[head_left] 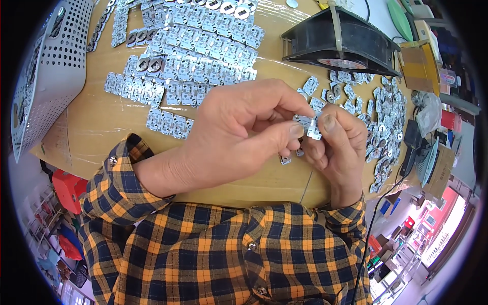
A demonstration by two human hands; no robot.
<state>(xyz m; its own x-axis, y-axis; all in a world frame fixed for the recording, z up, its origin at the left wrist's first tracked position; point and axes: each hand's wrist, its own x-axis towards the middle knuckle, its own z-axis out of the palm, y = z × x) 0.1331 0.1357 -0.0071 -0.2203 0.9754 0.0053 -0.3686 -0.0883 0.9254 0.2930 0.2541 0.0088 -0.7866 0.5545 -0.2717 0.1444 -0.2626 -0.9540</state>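
Note:
Above the near edge of the table, my two hands meet with their fingertips almost touching. Between thumb and forefinger, my left hand (244, 127) pinches a small silvery metal plate (304, 120) with dark holes. My right hand (338, 140) is closed, its thumb and fingers on a similar small metal piece (314, 133) right against the first. Whether the two pieces are joined I cannot tell. Beyond my left hand lie rows of flat metal plates (203, 46), laid edge to edge. A loose heap of small metal pieces (386, 122) spreads to the right of my right hand.
A white perforated basket (63, 66) stands at the left table edge. A black fan (340, 43) sits at the back right, near a cardboard box (419, 68). A black cable (378, 203) runs down the right side. Brown tabletop (101, 127) shows around the rows.

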